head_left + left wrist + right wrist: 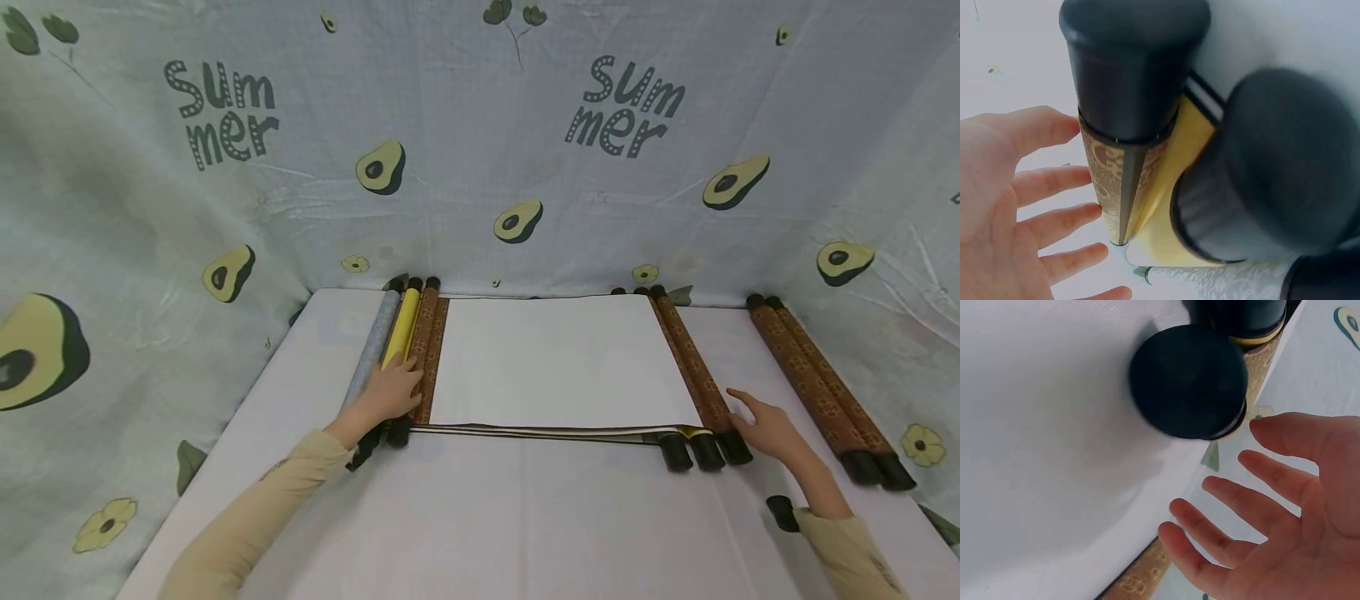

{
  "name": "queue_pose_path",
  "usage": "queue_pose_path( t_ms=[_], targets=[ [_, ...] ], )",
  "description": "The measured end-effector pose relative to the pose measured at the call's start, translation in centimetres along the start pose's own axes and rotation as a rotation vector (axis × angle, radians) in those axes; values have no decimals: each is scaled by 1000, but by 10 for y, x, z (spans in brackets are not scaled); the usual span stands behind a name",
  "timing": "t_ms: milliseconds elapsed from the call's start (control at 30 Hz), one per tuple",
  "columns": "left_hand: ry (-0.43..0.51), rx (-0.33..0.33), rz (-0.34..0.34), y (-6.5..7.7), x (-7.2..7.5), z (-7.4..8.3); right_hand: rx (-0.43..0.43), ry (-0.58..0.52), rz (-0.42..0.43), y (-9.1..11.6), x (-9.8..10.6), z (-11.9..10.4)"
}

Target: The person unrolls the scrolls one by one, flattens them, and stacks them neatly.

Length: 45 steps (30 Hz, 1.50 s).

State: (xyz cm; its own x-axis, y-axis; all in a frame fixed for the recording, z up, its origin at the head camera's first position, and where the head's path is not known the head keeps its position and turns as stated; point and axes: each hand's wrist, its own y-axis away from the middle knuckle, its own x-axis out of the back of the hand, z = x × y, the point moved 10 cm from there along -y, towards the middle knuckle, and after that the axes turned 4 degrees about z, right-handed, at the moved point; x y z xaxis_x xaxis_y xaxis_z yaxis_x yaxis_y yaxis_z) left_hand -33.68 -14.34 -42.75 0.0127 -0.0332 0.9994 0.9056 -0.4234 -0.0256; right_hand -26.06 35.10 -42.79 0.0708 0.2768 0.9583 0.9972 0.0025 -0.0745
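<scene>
A scroll lies unrolled, its white sheet (555, 358) stretched between a brown patterned roll (424, 325) on the left and another brown roll (688, 357) on the right. Over the left rolls lies my left hand (385, 392); in the left wrist view its spread fingers (1060, 226) reach the brown roll's side below a black end knob (1135, 69). Beside it lie a yellow roll (406, 321) and a grey-blue roll (372, 342). My right hand (768, 427) is by the near end of the right brown roll, fingers extended near its black knob (1188, 381).
Two brown rolled scrolls (802, 375) lie side by side at the far right of the white table (487, 517). Further black knobs (677, 452) stick out at the sheet's near right corner. Printed cloth (465, 108) hangs behind and at both sides.
</scene>
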Motion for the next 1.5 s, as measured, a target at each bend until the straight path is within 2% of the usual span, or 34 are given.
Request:
queue_pose_path(
  t_ms=[333,567,700,833,967,1100,1233,1367,1500],
  targets=[
    [130,-53,118,19,8,14,-20,23,117,13,15,23],
    [186,-124,209,33,12,26,-93,38,151,22,28,44],
    [207,-167,271,42,17,33,-119,54,208,25,36,57],
    [219,-237,336,53,23,43,-121,66,267,26,43,67],
    [198,-338,427,64,31,56,-136,101,291,26,46,76],
    [167,-430,478,72,33,70,-188,150,265,26,46,84],
    [173,-503,473,78,29,85,-254,163,198,26,43,96],
    [191,-552,471,83,26,95,-324,135,128,28,37,113],
    [209,-569,472,86,26,103,-377,116,80,32,32,130]
  ],
)
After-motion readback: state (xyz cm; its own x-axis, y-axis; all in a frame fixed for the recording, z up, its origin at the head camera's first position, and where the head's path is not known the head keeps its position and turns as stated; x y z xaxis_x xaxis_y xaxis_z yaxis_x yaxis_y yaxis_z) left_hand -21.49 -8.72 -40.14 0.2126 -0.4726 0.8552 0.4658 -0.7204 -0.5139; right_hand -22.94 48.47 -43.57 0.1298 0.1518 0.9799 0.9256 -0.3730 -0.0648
